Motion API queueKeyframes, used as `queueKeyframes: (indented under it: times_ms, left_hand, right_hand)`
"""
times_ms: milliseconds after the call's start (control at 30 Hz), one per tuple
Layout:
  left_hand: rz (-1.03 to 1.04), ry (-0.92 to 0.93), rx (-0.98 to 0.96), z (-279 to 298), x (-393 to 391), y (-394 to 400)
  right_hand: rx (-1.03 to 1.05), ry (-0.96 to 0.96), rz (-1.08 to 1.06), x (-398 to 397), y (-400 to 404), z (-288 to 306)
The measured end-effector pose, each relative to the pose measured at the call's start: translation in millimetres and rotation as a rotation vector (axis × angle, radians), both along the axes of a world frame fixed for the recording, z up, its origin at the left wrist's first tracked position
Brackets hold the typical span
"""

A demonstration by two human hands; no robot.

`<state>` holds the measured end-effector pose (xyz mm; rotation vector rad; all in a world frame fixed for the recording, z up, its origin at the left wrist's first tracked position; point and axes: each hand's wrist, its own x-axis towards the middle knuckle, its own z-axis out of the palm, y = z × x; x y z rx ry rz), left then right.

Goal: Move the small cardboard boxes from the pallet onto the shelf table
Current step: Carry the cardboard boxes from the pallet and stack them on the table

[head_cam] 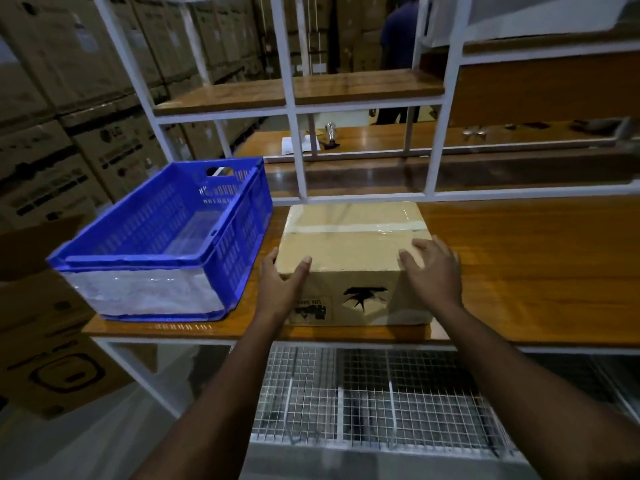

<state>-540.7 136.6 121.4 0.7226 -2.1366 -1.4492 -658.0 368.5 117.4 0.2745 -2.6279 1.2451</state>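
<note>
A small cardboard box (349,251), sealed with clear tape and printed in black on its near face, stands on the wooden shelf table (519,271) close to the front edge. My left hand (282,284) grips its near-left corner, thumb on top and fingers round the left side. My right hand (433,268) lies on the near-right top corner with its fingers spread over the lid. No pallet is in view.
A blue plastic crate (166,237) sits on the table just left of the box. White frame uprights (298,150) and upper wooden shelves rise behind. A wire-mesh shelf (363,393) lies below. Large cartons are stacked at left. A person stands far behind.
</note>
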Motion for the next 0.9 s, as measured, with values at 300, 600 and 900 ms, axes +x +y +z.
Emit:
queueKeyframes:
  times_ms: [300,600,900]
  left_hand:
    - [-0.019,-0.273,-0.520,25,-73,-30]
    - [-0.003,-0.587,-0.367,31,-123,-31]
    - [0.078,-0.613,-0.399,28,-127,-25]
  right_hand:
    - [0.455,-0.121,0.006,-56,-35,29]
    - [0.439,-0.396,0.167,-114,-37,34]
    - [0.426,-0.421,0.181,-139,-38,31]
